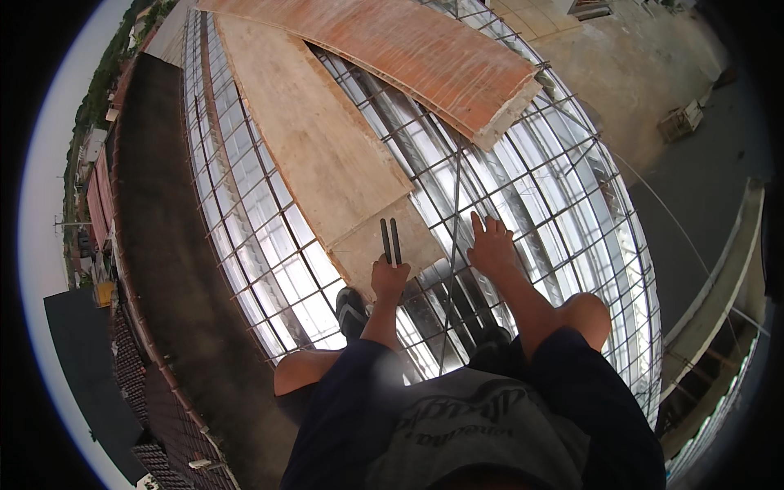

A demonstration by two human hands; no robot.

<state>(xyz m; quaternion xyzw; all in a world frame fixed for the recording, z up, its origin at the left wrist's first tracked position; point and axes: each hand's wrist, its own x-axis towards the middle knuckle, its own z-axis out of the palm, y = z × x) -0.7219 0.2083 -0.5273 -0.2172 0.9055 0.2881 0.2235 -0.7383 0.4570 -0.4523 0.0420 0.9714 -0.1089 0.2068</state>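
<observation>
My left hand (389, 278) is closed round a tool with two slim, dark, parallel prongs (390, 238), which look like the handles of pincers or pliers. They point away from me over a small board (390, 245), and the tool's other end is hidden in my grip. My right hand (492, 246) is held out low over the steel bar mesh (523, 192), its fingers apart and nothing seen in it. Whether its fingertips touch a bar I cannot tell. Between my hands a long thin bar (455, 220) crosses the grid at a slant.
Shiny metal decking (278, 261) lies under the mesh. A long plywood sheet (302, 122) and a reddish panel (425, 61) rest on it ahead. My shoe (351, 313) stands by the small board. Left is a dark sunken strip (163, 229); right, lower ground (645, 73) beyond the mesh's edge.
</observation>
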